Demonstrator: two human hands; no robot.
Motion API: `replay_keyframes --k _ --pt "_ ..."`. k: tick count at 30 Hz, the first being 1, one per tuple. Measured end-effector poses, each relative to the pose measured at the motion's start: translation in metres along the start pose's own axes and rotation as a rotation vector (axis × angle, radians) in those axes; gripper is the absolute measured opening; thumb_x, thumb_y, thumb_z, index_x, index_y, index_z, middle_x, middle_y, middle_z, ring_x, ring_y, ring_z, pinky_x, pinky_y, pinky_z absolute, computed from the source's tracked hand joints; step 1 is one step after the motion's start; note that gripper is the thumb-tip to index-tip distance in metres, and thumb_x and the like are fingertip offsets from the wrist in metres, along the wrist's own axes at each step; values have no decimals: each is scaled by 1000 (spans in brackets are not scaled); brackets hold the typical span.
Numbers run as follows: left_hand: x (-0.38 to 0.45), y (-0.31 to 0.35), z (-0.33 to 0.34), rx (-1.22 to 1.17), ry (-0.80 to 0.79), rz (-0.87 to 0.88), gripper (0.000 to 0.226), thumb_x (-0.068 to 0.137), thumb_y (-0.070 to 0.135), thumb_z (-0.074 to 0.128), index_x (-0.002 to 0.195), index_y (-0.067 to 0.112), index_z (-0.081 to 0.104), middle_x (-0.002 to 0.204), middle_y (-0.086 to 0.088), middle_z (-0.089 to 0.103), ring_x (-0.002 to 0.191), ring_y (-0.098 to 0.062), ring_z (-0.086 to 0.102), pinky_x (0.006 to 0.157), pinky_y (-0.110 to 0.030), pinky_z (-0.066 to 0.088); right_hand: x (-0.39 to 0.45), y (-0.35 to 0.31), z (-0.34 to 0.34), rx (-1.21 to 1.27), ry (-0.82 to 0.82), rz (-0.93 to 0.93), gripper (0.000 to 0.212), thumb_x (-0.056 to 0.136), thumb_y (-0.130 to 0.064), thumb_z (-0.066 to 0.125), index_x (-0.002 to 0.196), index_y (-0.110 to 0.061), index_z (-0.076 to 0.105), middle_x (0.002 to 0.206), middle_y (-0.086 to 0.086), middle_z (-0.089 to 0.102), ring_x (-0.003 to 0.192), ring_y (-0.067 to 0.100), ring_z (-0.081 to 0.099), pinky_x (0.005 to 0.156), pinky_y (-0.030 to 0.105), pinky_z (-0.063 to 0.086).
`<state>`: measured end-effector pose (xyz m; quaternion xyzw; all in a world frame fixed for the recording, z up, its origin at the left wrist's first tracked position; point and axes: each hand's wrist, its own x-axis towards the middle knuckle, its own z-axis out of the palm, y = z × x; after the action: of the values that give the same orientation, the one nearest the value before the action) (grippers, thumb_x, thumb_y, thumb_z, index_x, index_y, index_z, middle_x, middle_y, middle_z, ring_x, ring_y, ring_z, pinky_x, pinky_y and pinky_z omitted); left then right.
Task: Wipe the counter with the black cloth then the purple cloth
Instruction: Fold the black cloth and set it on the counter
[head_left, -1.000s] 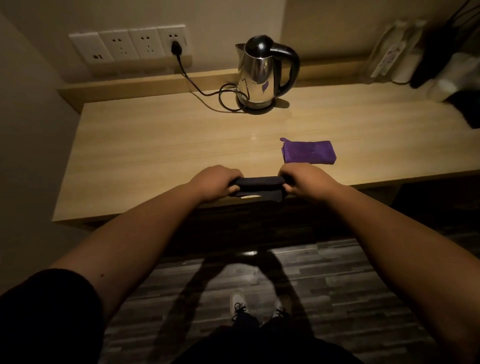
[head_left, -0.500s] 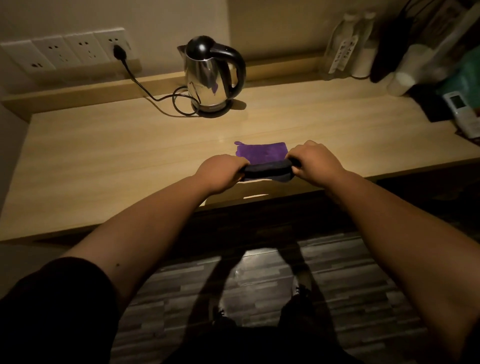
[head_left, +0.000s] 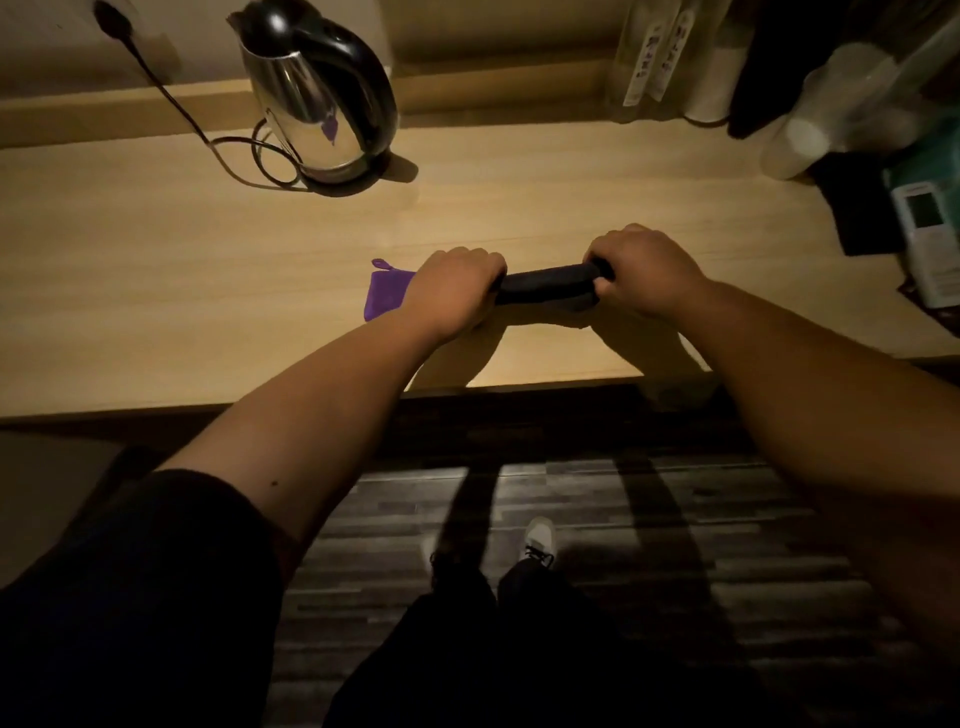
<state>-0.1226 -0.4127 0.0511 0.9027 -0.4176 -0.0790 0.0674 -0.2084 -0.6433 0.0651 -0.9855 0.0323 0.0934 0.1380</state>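
Note:
A black cloth, bunched into a short roll, is stretched between my two fists above the light wooden counter. My left hand grips its left end and my right hand grips its right end. The purple cloth lies flat on the counter just left of my left hand, which hides most of it. I cannot tell whether the black cloth touches the counter.
A steel electric kettle with a black cord stands at the back left. Bottles, a white cup, dark items and a remote control crowd the back right. The counter's front edge runs just below my wrists.
Both hands have carried the black cloth to the right along the counter, past the purple cloth, which now lies to their left. My view has shifted right and closer.

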Motion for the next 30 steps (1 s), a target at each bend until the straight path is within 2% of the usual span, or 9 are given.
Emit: replay_keyframes --k 3,6,9,12,14,16,20,24,30 --pt "25 3 4 117 65 18 12 90 16 56 102 18 57 93 -6 60 81 -23 52 72 -37 45 14 12 -8 -51 67 -2 16 86 -17 64 101 -15 60 96 8 57 93 27 50 78 38 40" --pt "44 10 12 228 120 46 14 90 12 53 104 14 54 97 -10 58 85 -27 51 70 -38 39 22 23 -6 -208 176 -2 13 85 -11 65 97 -7 60 95 15 58 92 34 52 76 42 39" --pt "42 19 33 258 86 109 23 89 12 54 112 10 52 107 -12 57 94 -29 51 76 -38 39 17 36 20 -298 140 -63 12 83 -2 65 92 -6 57 92 17 58 85 35 52 74 44 41" --pt "21 23 59 208 19 187 26 92 21 51 116 12 54 118 -11 57 105 -29 52 85 -41 41 -5 47 48 -271 48 -115 17 89 -19 63 102 -10 59 106 12 61 95 29 54 83 42 44" --pt "11 20 68 169 23 188 32 95 31 43 119 12 55 125 -10 56 111 -29 51 89 -43 41 -17 49 58 -204 33 -112 30 91 -37 59 109 -12 60 118 9 60 106 26 54 91 41 44" --pt "6 16 67 174 21 210 39 96 36 39 121 12 56 128 -10 56 117 -30 49 93 -45 40 -20 50 61 -182 47 -105 41 92 -47 53 113 -12 63 124 9 61 112 26 55 96 41 42" --pt "1 14 64 195 16 250 44 96 38 39 122 9 58 128 -11 58 124 -32 45 99 -47 34 -24 49 68 -227 58 -136 44 95 -46 47 110 -10 68 125 11 61 115 28 55 99 43 37" --pt "-13 14 67 224 -31 241 48 96 39 39 131 9 51 136 -12 53 129 -32 42 106 -46 30 -32 42 75 -235 71 -94 39 95 -40 48 107 -10 70 124 11 61 115 29 54 100 44 35" --pt "-23 8 57 245 -92 203 51 98 41 35 142 15 39 147 -9 41 136 -30 33 112 -46 22 -23 26 59 -226 165 -99 46 98 -38 34 99 -11 72 106 8 63 100 27 56 96 44 36"
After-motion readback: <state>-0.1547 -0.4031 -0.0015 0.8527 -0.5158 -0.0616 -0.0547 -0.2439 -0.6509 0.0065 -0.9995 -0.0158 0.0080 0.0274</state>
